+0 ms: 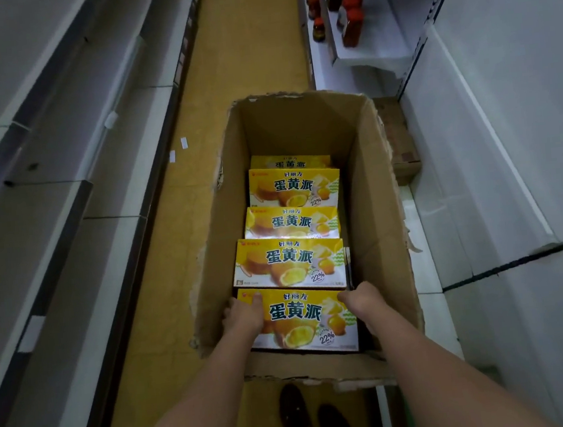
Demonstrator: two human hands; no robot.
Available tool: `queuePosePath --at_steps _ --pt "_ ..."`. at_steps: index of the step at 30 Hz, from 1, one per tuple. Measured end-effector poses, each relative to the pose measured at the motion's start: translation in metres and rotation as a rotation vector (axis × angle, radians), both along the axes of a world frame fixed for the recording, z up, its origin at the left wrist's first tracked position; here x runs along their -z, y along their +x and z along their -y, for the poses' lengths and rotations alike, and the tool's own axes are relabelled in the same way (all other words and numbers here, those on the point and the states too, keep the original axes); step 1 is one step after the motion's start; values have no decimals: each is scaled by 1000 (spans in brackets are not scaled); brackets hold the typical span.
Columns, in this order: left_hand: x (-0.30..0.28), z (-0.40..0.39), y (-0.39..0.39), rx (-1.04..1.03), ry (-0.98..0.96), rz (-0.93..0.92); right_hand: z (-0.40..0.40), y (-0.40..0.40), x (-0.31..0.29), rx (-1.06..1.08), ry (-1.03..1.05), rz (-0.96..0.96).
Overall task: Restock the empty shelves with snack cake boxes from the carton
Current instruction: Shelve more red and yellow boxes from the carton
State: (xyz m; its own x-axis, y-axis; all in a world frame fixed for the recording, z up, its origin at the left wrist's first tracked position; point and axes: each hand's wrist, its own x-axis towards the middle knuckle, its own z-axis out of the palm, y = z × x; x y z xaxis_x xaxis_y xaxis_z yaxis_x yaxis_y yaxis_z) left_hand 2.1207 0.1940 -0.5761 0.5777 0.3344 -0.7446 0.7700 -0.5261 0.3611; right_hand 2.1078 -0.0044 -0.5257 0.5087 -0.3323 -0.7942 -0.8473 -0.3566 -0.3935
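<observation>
Cardboard carton (366, 184): open-topped, standing on the floor of a narrow aisle; the landmark for all places below.
Left shelves (62, 165): left of the carton, grey-white tiers running along the aisle, bare where visible.
Floor (240, 45): yellowish tiles, showing left of and beyond the carton; two small white slips (178, 149) lie on it just left of the carton.
Left hand (245, 315): inside the carton at its near end, thumb on the yellow face of the nearest box and fingers curled over that box's left edge; the grip holds the box.
Nearest snack cake box (304, 318): yellow and white, at the carton's near end, held between both hands, probably so it lifts level.
Other snack cake boxes (290, 260): at least four more, in a row down the carton's middle toward its far end, faces up and overlapping.
Right hand (360, 297): at the same box's right edge, between the box and the carton's right wall; fingers hidden, apparently wrapped around the edge.
Shoes (313, 416): dark pair just nearer than the carton.
Right shelves (508, 157): white, right of the carton, bare alongside it.
Bottles (350, 10): red-capped, on a shelf beyond the carton's far right corner.
Step in hand: judged to be lifting the first box for shelving.
</observation>
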Motion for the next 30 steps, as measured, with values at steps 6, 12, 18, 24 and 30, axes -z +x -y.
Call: queuePosePath --at_steps 6,12,18,24,30 --pt "13 13 -7 -31 76 -44 -2 7 25 42 3 -117" --pt "15 18 -3 -159 27 -20 -7 13 37 113 26 -90" --pt "-10 20 -4 -145 27 20 5 12 20 143 41 -64" --pt "-63 18 1 -184 69 124 15 19 -21 185 153 56" --pt "-117 17 -2 -272 87 299 16 23 -70 161 297 259"
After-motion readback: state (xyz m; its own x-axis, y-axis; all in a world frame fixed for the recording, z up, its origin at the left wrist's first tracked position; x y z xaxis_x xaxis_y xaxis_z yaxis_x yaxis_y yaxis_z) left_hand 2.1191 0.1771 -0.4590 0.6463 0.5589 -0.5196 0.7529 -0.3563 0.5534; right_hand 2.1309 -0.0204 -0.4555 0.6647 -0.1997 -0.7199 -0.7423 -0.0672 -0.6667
